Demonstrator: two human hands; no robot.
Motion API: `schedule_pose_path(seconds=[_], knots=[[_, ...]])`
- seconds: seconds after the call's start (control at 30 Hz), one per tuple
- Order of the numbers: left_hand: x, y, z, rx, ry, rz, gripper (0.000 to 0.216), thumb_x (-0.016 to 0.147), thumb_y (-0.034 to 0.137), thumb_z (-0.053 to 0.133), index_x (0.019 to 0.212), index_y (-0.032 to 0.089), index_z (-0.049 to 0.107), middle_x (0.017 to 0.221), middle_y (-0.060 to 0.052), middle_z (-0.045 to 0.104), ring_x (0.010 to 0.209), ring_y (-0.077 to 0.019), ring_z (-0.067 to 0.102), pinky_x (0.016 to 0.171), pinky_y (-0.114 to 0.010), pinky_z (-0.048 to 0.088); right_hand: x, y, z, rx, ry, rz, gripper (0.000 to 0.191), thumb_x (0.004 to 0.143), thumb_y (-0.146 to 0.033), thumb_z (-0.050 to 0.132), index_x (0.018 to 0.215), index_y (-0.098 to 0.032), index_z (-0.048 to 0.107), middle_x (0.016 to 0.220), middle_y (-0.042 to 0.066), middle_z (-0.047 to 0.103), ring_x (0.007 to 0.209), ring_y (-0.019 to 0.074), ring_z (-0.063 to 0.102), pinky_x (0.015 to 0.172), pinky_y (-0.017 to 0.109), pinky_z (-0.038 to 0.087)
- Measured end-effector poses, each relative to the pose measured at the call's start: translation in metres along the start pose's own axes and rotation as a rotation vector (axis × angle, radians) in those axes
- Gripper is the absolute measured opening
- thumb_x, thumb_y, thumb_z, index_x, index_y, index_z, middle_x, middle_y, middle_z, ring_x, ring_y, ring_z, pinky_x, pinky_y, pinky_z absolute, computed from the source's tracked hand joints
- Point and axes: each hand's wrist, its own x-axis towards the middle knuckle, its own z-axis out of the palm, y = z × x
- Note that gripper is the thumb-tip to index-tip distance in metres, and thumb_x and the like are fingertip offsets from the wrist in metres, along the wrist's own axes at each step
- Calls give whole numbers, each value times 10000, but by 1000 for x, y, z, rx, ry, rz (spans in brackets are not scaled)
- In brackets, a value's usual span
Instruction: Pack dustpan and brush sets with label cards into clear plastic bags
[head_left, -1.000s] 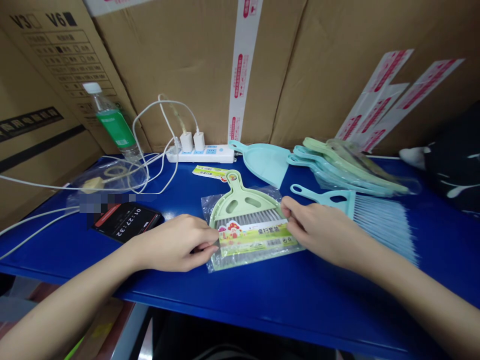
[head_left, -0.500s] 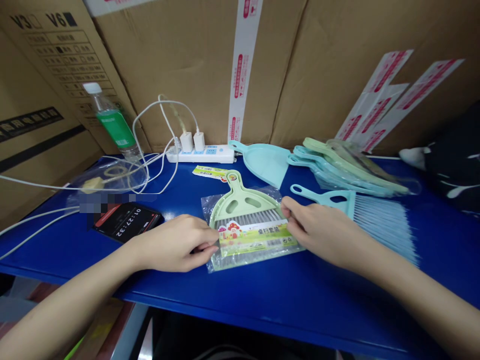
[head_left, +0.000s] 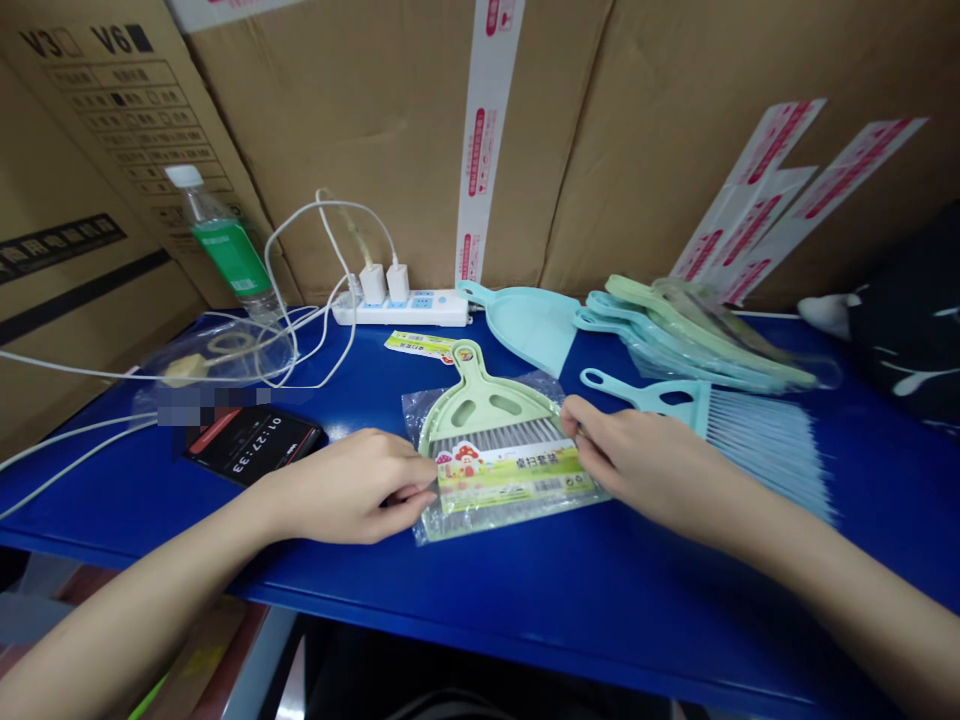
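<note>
In the middle of the blue table (head_left: pixel 525 610), between the two hands, lies a green dustpan set (head_left: pixel 491 428) in a clear bag (head_left: pixel 418 410), handle pointing away. The left hand (head_left: pixel 367 487) is curled nearly closed, pinching the bag's left edge; the right hand (head_left: pixel 637 450) pinches the right edge, thumb against bent fingers. The label (head_left: pixel 510 475) reads 桌扫套装 beside red mushroom art — barcode and smaller print below, too small to read. A similar loose card (head_left: pixel 420 345) sits partly behind the green handle. The phone (head_left: pixel 247 445) shows 01:27:33; the left-hand box (head_left: pixel 90 130) is printed V3 and V6, the V6 square filled. Red-on-white tape (head_left: pixel 487 140) runs down the back carton (head_left: pixel 375 120). Close around stand obstacles — a blue brush (head_left: pixel 765 450) partly behind the right forearm, a blue pan (head_left: pixel 532 325), bagged sets (head_left: pixel 697 330), a power strip (head_left: pixel 405 308) with looping cables (head_left: pixel 292 210), and a green-labelled bottle (head_left: pixel 232 260).
</note>
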Motion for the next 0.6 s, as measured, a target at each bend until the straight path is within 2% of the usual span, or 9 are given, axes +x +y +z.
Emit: schedule_pose_path(seconds=[0.27, 0.6], knots=[[0, 1, 0, 2, -1, -5, 267, 875, 147, 408, 634, 207, 310, 569, 42, 376, 524, -115, 368, 535, -261, 287, -1, -1, -1, -62, -34, 8, 225, 887, -121, 346, 987, -151, 546, 595, 22, 580, 505, 158, 531, 459, 251, 190], [0, 0, 0, 6, 5, 4, 262, 879, 156, 402, 631, 205, 330, 573, 37, 391, 526, -115, 368, 530, -269, 278, -1, 6, 9, -7, 110, -84, 221, 852, -148, 318, 914, -171, 529, 520, 1, 532, 451, 154, 493, 448, 250, 181]])
